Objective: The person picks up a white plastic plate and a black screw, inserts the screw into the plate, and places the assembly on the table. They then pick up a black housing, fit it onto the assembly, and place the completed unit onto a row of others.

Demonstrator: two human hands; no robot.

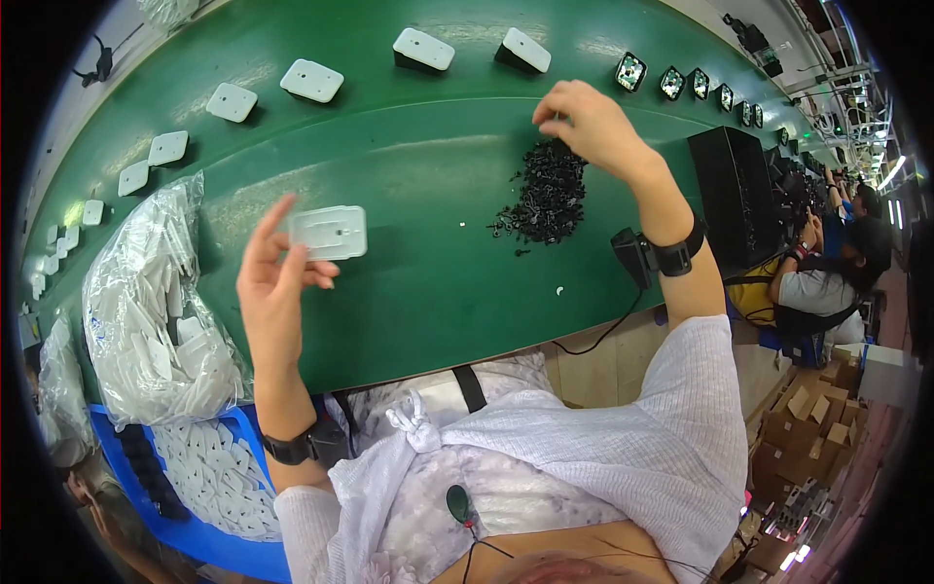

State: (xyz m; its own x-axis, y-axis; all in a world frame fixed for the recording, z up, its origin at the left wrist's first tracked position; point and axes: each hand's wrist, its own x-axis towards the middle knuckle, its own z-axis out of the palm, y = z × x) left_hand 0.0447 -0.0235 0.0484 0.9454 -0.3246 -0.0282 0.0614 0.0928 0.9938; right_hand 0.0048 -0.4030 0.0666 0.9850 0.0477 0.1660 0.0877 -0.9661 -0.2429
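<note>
My left hand (274, 282) is at the left end of a pale, rectangular plastic cover (341, 234) with rounded corners. Its thumb and lower fingers close on the cover's edge, while the index finger sticks up beside it. Over the far end of a heap of small black parts (550, 200) hovers my right hand (589, 122). Its fingers are curled with the tips close together; anything between them is too small to make out. A few black parts lie loose at the heap's near left edge.
White covers on dark bases, such as this one (423, 49), line the far side of the green table (418, 321). Units with green boards (630, 71) continue rightward. A clear bag (146, 302) and blue bin (214, 545) hold white parts at left. A black box (735, 195) stands right.
</note>
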